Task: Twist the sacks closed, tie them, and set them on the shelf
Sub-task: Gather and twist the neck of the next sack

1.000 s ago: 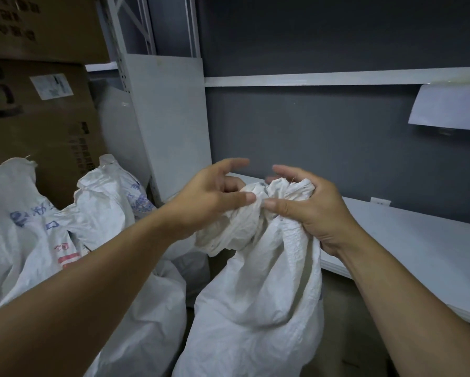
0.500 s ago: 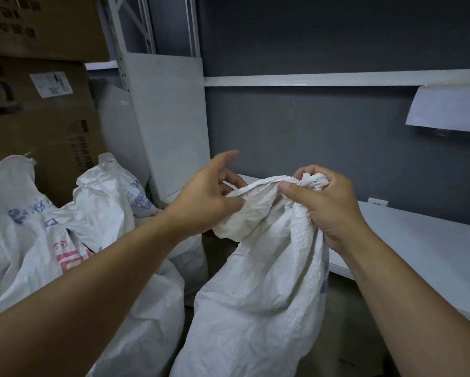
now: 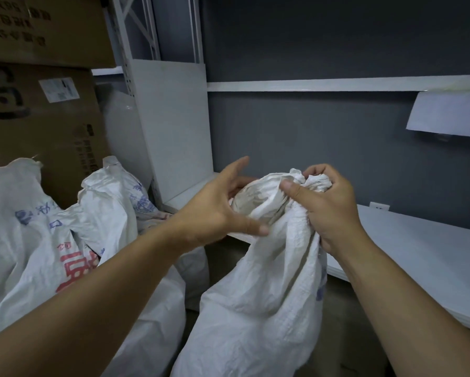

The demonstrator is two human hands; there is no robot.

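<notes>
The right hand (image 3: 334, 210) grips the top of a white woven sack (image 3: 261, 308). Its fingers (image 3: 319, 172) are curled tight round the scrunched cloth, and its thumb (image 3: 293, 190) presses on the near side of the bunch. The cloth pokes out in a wrinkly knob just past the fingertips. Below the right hand the sack hangs down full and fat, and its bottom goes out of the picture.

The left hand (image 3: 214, 213) is open. Its fingers are straight and spread, and one finger points up. A loose, puffy fold of the sack's mouth sits between this hand's thumb and its fingers. The thumb tip rests on the cloth. The other fingers reach behind the fold, and I cannot tell if they touch it.

The white shelf (image 3: 418, 254) lies flat just behind and below the right hand's fingers. The sack is not on it yet.

Past the left hand's wrist stand other sacks (image 3: 24, 227), white with blue and red letters. Behind them are brown cardboard boxes (image 3: 38, 118). A white board (image 3: 174, 126) stands up above the left hand's fingers. A sheet of paper (image 3: 446, 114) hangs from the higher shelf rail, up above the right hand, in front of the grey wall (image 3: 310, 137).
</notes>
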